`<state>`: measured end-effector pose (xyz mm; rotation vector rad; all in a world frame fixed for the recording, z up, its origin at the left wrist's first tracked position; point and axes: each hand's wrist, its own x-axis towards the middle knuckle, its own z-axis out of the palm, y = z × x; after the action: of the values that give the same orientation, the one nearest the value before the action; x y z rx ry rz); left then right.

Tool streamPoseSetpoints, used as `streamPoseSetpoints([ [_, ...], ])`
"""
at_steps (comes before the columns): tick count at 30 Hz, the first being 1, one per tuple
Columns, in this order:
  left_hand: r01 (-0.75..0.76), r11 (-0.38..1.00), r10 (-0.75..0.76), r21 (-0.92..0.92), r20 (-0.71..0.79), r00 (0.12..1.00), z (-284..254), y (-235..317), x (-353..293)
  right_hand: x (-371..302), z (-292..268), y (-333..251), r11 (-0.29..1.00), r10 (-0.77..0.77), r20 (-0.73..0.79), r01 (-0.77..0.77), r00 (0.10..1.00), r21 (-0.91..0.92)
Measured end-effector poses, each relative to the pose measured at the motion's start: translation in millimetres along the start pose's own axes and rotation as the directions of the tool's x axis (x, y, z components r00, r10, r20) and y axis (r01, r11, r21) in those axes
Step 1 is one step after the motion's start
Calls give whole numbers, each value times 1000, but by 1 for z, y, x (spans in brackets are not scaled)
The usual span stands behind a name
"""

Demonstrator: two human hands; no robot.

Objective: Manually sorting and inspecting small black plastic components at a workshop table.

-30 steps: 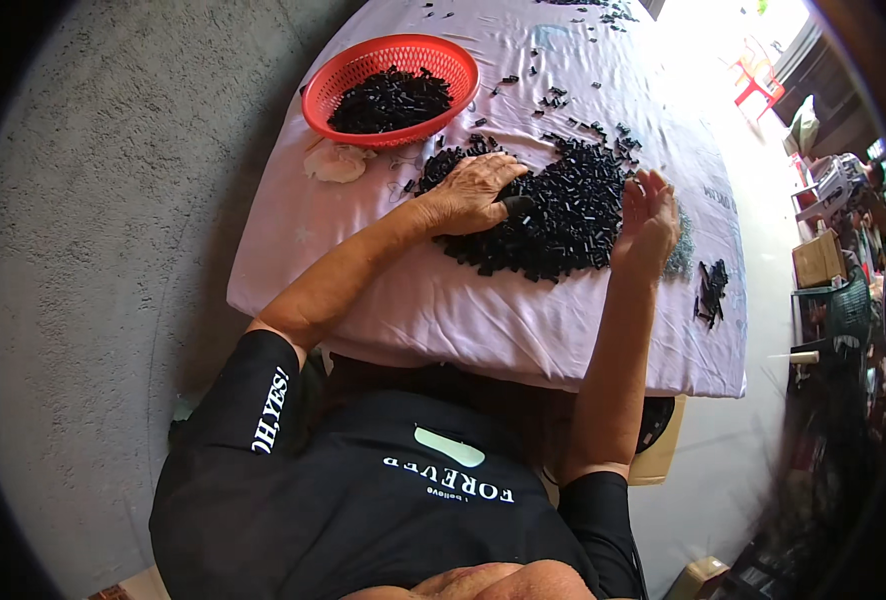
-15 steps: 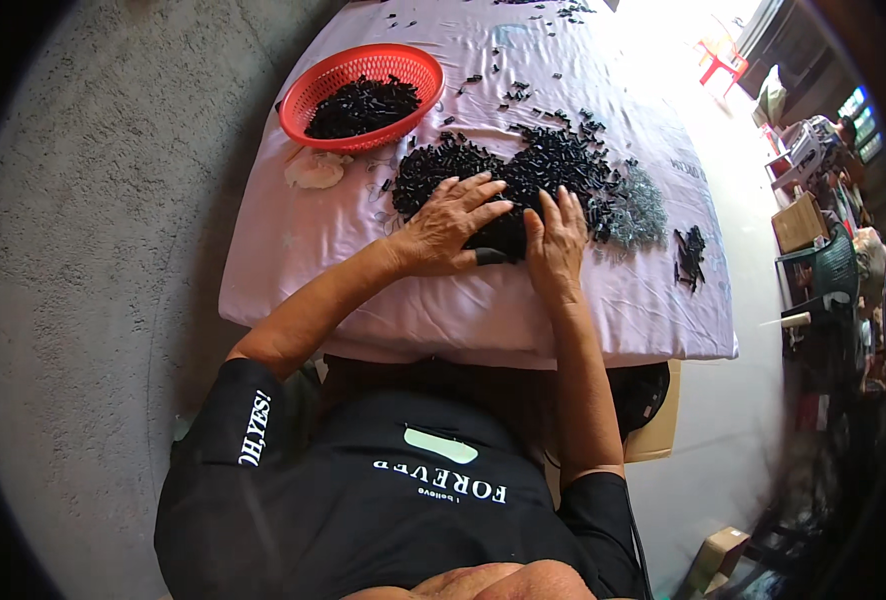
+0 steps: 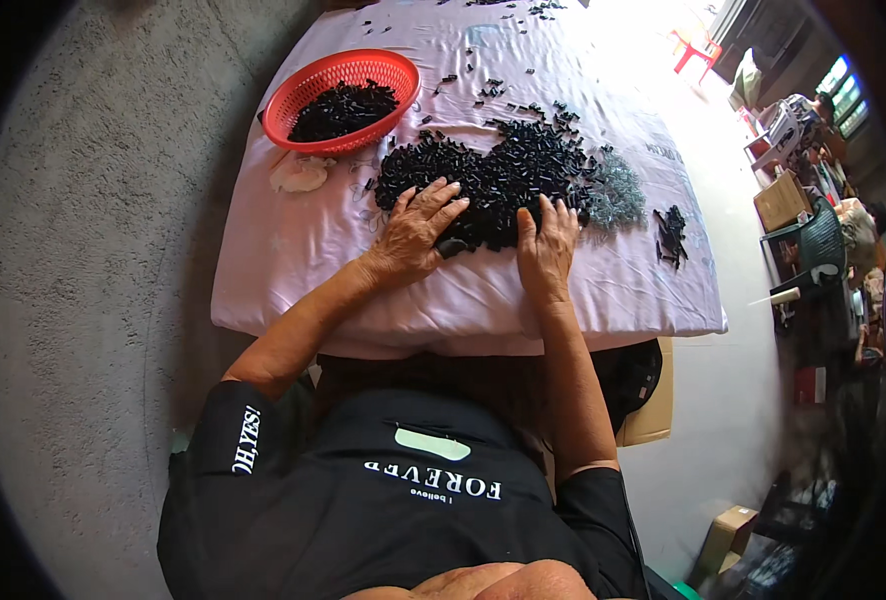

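A wide heap of small black tube-like pieces (image 3: 503, 180) lies on the pink-white cloth. At the heap's near left edge rests my left hand (image 3: 411, 238), palm down with fingers spread over the pieces. Something black seems to cover its thumb tip. My right hand (image 3: 549, 250) lies on the near right edge, fingers stretched forward and thumb apart. Neither hand is closed round a piece, though the undersides of the palms are hidden. Touching the heap's right side is a patch of clear greyish small pieces (image 3: 618, 192).
Beyond my left hand stands a red perforated basket (image 3: 403, 85) with more black pieces. A pale crumpled thing (image 3: 301, 173) lies below it. Longer black pieces (image 3: 671, 237) sit at the right, and loose ones are strewn farther back. The cloth-covered table's (image 3: 413, 315) near edge faces me.
My hands have moved apart and slightly toward me, the left one leftward. More of the black heap shows between them. The whole view has shifted a little.
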<state>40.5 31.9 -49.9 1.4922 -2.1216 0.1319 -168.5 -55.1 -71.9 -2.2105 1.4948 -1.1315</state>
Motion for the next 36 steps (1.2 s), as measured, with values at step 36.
streamPoseSetpoints([
  [36,106,994,-105,-5,-153,983,-1,4,-9,46,-19,79,957,-28,-81,3,996,-291],
])
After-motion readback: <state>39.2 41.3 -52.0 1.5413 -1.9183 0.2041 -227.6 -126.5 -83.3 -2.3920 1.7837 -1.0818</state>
